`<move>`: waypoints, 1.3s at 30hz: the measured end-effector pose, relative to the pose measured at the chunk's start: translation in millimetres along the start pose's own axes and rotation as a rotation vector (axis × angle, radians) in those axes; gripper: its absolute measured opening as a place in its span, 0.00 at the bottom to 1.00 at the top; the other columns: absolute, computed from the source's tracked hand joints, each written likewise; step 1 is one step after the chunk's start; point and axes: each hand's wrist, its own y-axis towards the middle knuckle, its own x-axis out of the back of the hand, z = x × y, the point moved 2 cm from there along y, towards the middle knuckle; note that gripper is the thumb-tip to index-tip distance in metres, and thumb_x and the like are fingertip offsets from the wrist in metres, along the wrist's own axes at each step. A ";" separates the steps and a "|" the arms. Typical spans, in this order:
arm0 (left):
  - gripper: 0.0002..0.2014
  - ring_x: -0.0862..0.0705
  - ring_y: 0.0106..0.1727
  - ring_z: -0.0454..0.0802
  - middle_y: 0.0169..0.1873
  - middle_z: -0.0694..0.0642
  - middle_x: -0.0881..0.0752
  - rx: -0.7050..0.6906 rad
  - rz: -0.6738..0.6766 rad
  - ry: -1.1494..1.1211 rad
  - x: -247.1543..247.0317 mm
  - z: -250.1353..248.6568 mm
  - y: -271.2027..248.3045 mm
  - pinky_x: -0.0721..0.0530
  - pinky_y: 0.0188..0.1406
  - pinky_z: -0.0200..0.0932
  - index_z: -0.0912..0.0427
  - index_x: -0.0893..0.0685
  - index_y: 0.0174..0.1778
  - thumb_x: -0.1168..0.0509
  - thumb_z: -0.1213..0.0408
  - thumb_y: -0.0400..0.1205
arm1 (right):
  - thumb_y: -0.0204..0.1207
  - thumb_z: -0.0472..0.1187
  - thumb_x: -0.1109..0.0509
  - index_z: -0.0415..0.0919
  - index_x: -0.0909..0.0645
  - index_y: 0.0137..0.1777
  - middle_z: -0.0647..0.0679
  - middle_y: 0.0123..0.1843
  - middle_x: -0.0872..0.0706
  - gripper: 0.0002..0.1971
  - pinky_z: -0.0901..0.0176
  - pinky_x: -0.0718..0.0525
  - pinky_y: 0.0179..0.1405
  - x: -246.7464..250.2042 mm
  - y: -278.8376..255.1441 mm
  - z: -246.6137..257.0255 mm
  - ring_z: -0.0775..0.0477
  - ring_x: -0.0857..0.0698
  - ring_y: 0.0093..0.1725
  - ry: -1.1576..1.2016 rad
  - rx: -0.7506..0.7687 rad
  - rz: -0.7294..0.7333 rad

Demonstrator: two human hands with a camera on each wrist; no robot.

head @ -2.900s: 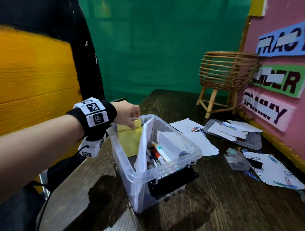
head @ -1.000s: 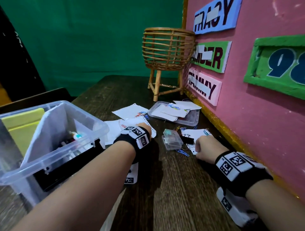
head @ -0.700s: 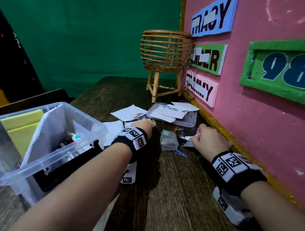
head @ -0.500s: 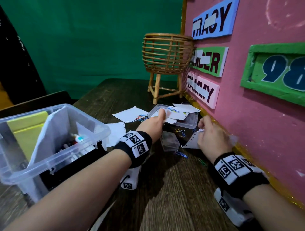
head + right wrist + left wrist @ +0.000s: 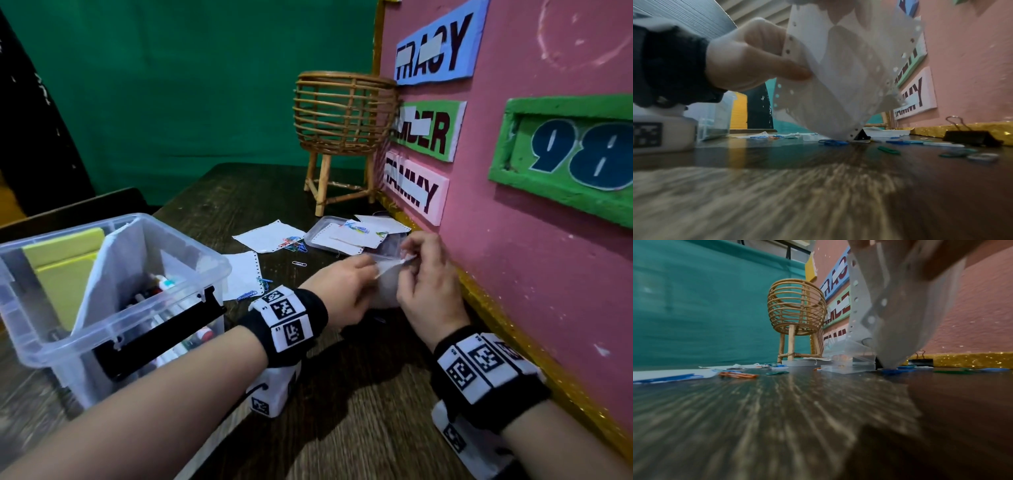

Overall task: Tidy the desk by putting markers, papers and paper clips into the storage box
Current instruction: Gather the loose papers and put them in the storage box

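1. both hands, left hand (image 5: 342,284) and right hand (image 5: 428,291), pinched one perforated paper (image 5: 838,78) upright, its lower corner touching the desk (image 5: 359,394) beside the pink wall (image 5: 548,257) at right.
2. the storage box (image 5: 191,253) stood open at near left, holding markers and yellow sheets.
3. bare wood lay nearest the viewer.
4. two loose papers (image 5: 267,236) and scattered paper clips (image 5: 294,244) lay between; two black binder clips (image 5: 972,137) sat by the wall.

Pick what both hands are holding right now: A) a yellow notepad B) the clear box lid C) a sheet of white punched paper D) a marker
C: the left hand and right hand both pinch the white punched paper, lifted off the desk with its lower corner by the paper clips.
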 end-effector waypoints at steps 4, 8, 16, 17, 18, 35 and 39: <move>0.13 0.20 0.47 0.59 0.47 0.66 0.19 0.165 -0.217 0.021 8.2 7.0 -1.5 0.21 0.48 0.49 0.70 0.21 0.50 0.41 0.69 0.72 | 0.70 0.30 0.31 0.37 0.33 0.50 0.41 0.53 0.26 0.14 0.65 0.31 0.49 3.6 -2.1 -6.8 0.50 0.28 0.51 -0.079 -0.123 0.032; 0.06 0.28 0.40 0.52 0.39 0.58 0.26 0.306 -0.423 -0.135 19.3 9.9 -9.6 0.37 0.35 0.35 0.66 0.28 0.47 0.44 0.71 0.75 | 0.73 0.44 0.28 0.42 0.36 0.50 0.41 0.62 0.26 0.18 0.59 0.27 0.54 0.4 -5.5 -12.1 0.44 0.25 0.59 -0.111 -0.224 0.205; 0.13 0.27 0.30 0.48 0.31 0.51 0.25 0.509 -0.482 -0.286 36.1 17.2 -31.3 0.35 0.34 0.39 0.63 0.36 0.50 0.54 0.62 0.72 | 0.68 0.49 0.24 0.46 0.28 0.46 0.52 0.51 0.25 0.16 0.72 0.26 0.44 -0.7 -9.1 -1.3 0.52 0.24 0.50 0.092 -0.191 0.339; 0.16 0.26 0.32 0.51 0.33 0.54 0.23 0.523 -0.492 -0.279 36.5 17.6 -31.7 0.34 0.35 0.40 0.65 0.34 0.53 0.53 0.63 0.72 | 0.67 0.49 0.23 0.47 0.25 0.48 0.52 0.52 0.25 0.16 0.66 0.21 0.52 -3.1 -10.1 -2.0 0.51 0.22 0.52 0.143 -0.205 0.359; 0.19 0.25 0.34 0.54 0.36 0.57 0.22 0.536 -0.495 -0.266 37.0 17.7 -31.8 0.33 0.37 0.40 0.67 0.33 0.57 0.53 0.63 0.72 | 0.65 0.48 0.22 0.47 0.22 0.52 0.52 0.54 0.24 0.18 0.57 0.19 0.58 -5.0 -10.9 -1.8 0.50 0.21 0.55 0.194 -0.212 0.372; 0.05 0.27 0.37 0.55 0.38 0.57 0.23 0.679 -0.294 -0.045 45.8 33.3 -46.1 0.33 0.38 0.44 0.58 0.36 0.45 0.47 0.66 0.86 | 0.78 0.29 0.37 0.38 0.17 0.56 0.51 0.51 0.17 0.11 0.90 0.30 0.48 -3.6 -9.6 -1.8 0.57 0.20 0.49 0.165 -0.095 0.223; 0.05 0.27 0.41 0.55 0.41 0.57 0.24 0.702 -0.218 0.005 44.3 35.3 -48.4 0.34 0.40 0.44 0.59 0.35 0.44 0.49 0.66 0.86 | 0.76 0.25 0.38 0.34 0.18 0.60 0.43 0.58 0.18 0.15 0.95 0.39 0.53 0.2 -7.8 1.4 0.58 0.25 0.54 0.104 -0.040 0.145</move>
